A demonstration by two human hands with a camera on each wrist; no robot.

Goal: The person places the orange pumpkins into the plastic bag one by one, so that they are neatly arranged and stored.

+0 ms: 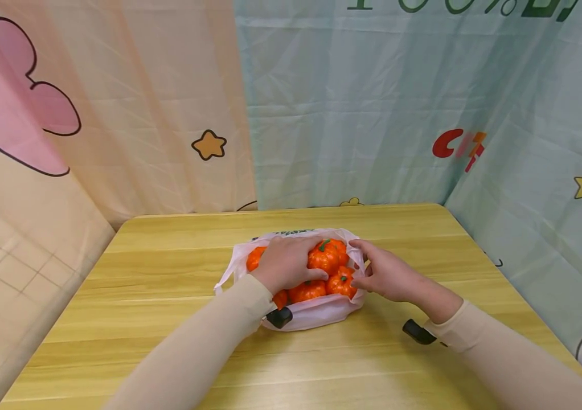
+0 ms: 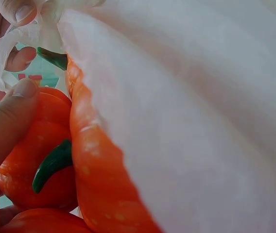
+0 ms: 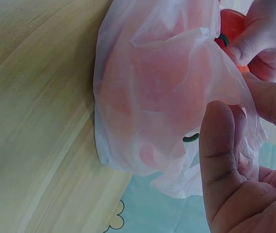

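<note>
A thin whitish-pink plastic bag [image 1: 316, 318] sits open on the table, filled with several small orange toy pumpkins [image 1: 307, 291] with green stems. My left hand [image 1: 285, 263] reaches over the bag's mouth and grips one pumpkin [image 1: 324, 259], its thumb along the near side. In the left wrist view that thumb presses on the pumpkin [image 2: 45, 121], while the other fingers are mostly hidden behind it. On the bag's right side, my right hand [image 1: 390, 274] holds the rim, with thumb and fingers curled around the thin film [image 3: 235, 87] in the right wrist view.
The wooden table [image 1: 142, 319] extends around the bag on all sides. Printed fabric curtains [image 1: 347, 114] hang behind it and along both sides. A black wrist device [image 1: 279, 317] is at the left cuff and another black device [image 1: 418, 332] at the right.
</note>
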